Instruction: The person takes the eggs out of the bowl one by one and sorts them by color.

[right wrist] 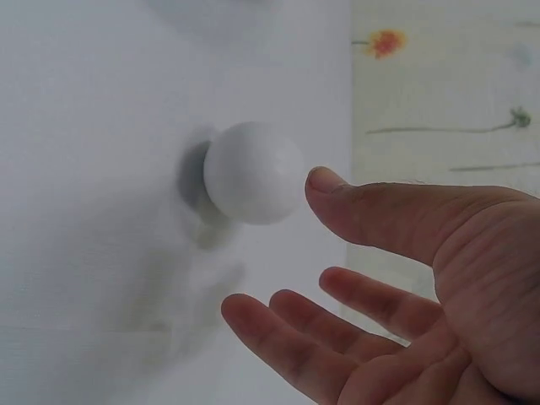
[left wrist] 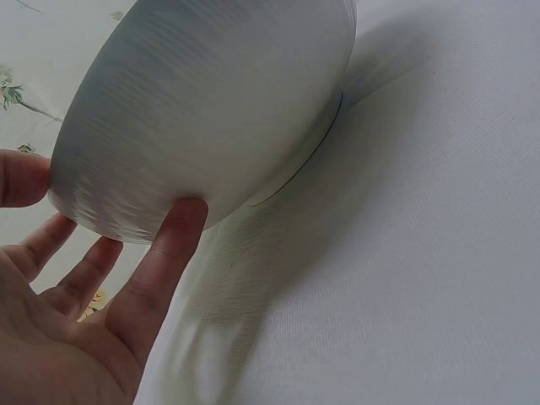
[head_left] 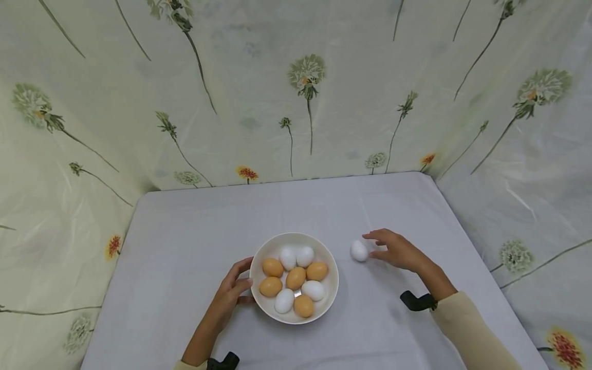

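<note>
A white bowl (head_left: 331,300) stands on the table and holds several brown eggs (head_left: 296,278) and several white eggs (head_left: 313,290). My left hand (head_left: 227,295) is at the bowl's left side. Its spread, fairly straight fingertips rest against the outer wall (left wrist: 211,110) in the left wrist view. To the right of the bowl, a single white egg (head_left: 358,251) lies on the cloth. Beside that egg is my right hand (head_left: 395,251), thumb and fingers held apart. In the right wrist view the thumb tip is close to the egg (right wrist: 255,173), and the other fingers are spread below it.
A white cloth (head_left: 208,221) covers the table. Floral sheets (head_left: 259,103) hang behind it and along both sides. A black wrist mount (head_left: 418,301) sits at my right cuff, and another (head_left: 224,361) shows at the left.
</note>
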{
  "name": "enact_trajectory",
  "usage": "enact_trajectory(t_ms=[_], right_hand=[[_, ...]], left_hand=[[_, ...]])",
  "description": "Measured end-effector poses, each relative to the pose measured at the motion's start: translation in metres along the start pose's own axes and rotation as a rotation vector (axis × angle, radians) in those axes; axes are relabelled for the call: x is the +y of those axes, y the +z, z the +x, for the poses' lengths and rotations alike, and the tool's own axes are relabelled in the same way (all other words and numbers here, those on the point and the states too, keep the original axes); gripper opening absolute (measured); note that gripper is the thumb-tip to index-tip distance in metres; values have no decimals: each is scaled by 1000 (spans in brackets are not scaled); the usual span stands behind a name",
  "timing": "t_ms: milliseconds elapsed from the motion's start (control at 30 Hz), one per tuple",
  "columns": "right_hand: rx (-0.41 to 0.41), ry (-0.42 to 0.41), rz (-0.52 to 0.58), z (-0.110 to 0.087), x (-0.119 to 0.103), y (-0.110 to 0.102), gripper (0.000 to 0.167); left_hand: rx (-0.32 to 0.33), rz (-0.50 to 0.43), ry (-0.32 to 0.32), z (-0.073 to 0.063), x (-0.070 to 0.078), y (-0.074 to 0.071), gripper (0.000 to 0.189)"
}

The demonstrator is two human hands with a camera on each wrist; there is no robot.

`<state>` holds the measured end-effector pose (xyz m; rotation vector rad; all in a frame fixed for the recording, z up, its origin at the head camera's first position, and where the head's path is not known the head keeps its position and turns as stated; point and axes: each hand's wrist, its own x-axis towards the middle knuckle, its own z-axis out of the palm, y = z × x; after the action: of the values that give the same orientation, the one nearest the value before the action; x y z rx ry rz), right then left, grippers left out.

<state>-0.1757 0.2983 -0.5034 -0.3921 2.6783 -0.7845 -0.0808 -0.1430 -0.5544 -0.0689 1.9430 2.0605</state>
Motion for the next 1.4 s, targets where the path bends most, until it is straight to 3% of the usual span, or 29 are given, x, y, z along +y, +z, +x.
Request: enact_trajectory(t_ms=[267, 533, 833, 1400], right_hand=[[24, -51, -23, -3, -18, -7, 52], [38, -135, 46, -1, -54, -6, 53], [-44, -250, 134, 5, -96, -4, 53], [-154, -384, 125, 33, -143, 15, 46]], left_hand=[[1, -5, 6, 0, 0, 0, 51], [11, 5, 10, -1, -1, 0, 50], [16, 5, 12, -2, -1, 1, 50], [10, 14, 7, 0, 1, 1, 49]])
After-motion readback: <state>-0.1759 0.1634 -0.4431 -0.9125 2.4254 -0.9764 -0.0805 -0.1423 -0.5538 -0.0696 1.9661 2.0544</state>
